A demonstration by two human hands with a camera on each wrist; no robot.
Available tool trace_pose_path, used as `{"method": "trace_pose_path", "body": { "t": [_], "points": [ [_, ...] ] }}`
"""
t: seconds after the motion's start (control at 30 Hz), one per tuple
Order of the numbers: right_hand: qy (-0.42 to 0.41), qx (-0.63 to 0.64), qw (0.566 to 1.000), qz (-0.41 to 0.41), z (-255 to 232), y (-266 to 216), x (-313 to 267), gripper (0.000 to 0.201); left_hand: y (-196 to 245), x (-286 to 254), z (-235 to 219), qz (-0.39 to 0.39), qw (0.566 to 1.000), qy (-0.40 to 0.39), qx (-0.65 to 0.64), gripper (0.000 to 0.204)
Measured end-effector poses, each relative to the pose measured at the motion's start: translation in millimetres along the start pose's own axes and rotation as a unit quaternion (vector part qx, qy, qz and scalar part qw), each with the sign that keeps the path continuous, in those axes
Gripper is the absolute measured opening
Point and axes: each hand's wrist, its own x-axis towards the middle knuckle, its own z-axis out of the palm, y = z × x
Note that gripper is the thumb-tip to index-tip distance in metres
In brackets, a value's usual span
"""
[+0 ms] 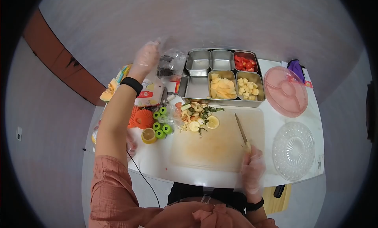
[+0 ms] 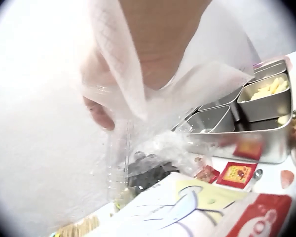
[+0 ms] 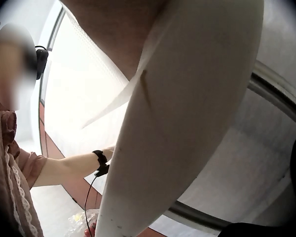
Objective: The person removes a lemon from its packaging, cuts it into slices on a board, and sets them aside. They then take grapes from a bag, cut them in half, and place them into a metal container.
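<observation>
Hovering left hand (image 1: 147, 56), grip impossible to tell, is hanging near clear packaging (image 1: 173, 55); over cutting board (image 1: 208, 149), right hand (image 1: 253, 171) is grasping knife (image 1: 241, 127). Seemingly fetching something between cuts; next move probably calling for firm left-hand pickup.

Soft light fills the black-cornered, edge-warped head view, while the wall (image 2: 34, 123) washes out at left in the left wrist view and glare whitens the right wrist view's upper left.
</observation>
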Motion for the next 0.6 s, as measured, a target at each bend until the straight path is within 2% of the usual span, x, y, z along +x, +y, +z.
{"method": "trace_pose_path", "body": {
  "t": [0.07, 0.2, 0.27, 0.3, 0.37, 0.4, 0.47, 0.5, 0.57, 0.6],
  "points": [
    [0.018, -0.033, 0.999, -0.021, -1, 0, 1, 0.038, -10, -4, -12, 0.012, 0.997, 0.029, 0.068, 0.028],
    [0.029, -0.038, 0.998, -0.043, -2, -4, 3, 0.036, -32, 3, -14, -0.019, 0.991, 0.016, 0.132, 0.025],
    [0.003, -0.052, 0.998, -0.045, -4, -8, 4, 0.039, -26, 11, -20, -0.129, 0.967, -0.085, 0.204, 0.023],
    [0.004, -0.053, 0.997, -0.048, -5, -12, 5, 0.039, -22, 12, -21, -0.131, 0.967, -0.083, 0.203, 0.023],
    [-0.015, -0.088, 0.996, -0.011, -7, -20, 6, 0.035, -2, 12, -32, -0.074, 0.926, -0.155, 0.335, 0.025],
    [-0.011, -0.091, 0.996, -0.012, -7, -21, 8, 0.035, 3, 11, -29, -0.074, 0.928, -0.152, 0.333, 0.025],
    [-0.031, -0.081, 0.996, -0.023, -7, -19, 11, 0.038, 9, 11, -16, 0.020, 0.926, -0.133, 0.354, 0.036],
    [-0.029, -0.084, 0.996, -0.023, -7, -18, 15, 0.038, 11, 14, -7, 0.020, 0.927, -0.130, 0.352, 0.036],
    [-0.041, -0.123, 0.988, -0.083, -7, -13, 24, 0.050, 17, 22, 5, -0.031, 0.972, -0.206, 0.109, 0.065],
    [-0.039, -0.126, 0.988, -0.082, -7, -11, 27, 0.050, 17, 23, 10, -0.030, 0.973, -0.204, 0.106, 0.065]
  ]
}}
